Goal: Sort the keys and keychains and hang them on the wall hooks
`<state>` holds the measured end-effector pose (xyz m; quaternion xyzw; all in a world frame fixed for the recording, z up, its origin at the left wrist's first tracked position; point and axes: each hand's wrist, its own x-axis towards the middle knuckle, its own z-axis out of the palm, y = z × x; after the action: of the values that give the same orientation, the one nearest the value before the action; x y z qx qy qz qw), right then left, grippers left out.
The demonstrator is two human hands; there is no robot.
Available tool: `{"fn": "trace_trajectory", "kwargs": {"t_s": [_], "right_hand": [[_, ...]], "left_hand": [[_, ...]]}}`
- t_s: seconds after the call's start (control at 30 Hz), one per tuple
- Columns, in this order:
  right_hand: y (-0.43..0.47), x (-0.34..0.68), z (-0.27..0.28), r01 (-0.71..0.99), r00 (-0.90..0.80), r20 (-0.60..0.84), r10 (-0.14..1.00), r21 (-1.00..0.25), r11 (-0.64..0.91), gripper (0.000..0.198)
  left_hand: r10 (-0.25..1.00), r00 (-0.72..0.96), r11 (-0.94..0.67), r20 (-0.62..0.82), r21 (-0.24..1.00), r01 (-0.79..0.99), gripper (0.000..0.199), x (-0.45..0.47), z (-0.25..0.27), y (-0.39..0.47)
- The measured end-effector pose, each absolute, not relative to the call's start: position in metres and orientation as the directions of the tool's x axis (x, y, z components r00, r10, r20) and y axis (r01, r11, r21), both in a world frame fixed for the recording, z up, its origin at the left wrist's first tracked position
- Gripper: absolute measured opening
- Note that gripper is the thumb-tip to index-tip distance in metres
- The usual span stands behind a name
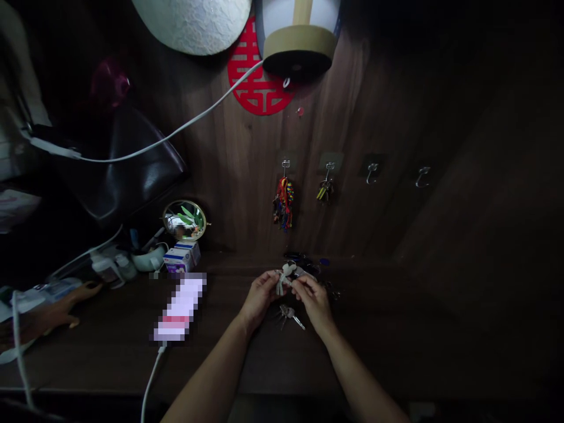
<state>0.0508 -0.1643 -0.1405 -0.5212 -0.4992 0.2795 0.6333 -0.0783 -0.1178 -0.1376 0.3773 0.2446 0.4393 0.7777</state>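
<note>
Between my two hands is a bunch of keys, held just above the dark wooden shelf. My left hand pinches it from the left, fingers closed at the hanging keys. From the other side my right hand also grips the bunch between thumb and fingers. Below them a second set of keys lies on the wood. Behind my hands are more dark keys, partly hidden and hard to make out in the dim light.
On the back panel hang colourful corded keys, yellowish keys and two bare hooks. At left are a charging phone, small boxes, a round mirror and a wooden massage tool-like piece. A white cable crosses above.
</note>
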Motion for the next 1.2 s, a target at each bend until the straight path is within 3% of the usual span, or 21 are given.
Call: {"fn": "trace_trajectory", "kwargs": {"t_s": [0.7,1.2], "right_hand": [[-0.164,0.047,-0.15,0.234,0.248,0.274,0.929,-0.948,0.217,0.038],[-0.159,0.044,-0.162,0.338,0.209,0.34,0.917,-0.905,0.259,0.019]], "left_hand": [[0.879,0.475,0.31,-0.029,0.792,-0.526,0.035,-0.079,-0.138,-0.117],[0.893,0.451,0.27,-0.012,0.815,-0.513,0.034,-0.075,-0.139,-0.116]]}}
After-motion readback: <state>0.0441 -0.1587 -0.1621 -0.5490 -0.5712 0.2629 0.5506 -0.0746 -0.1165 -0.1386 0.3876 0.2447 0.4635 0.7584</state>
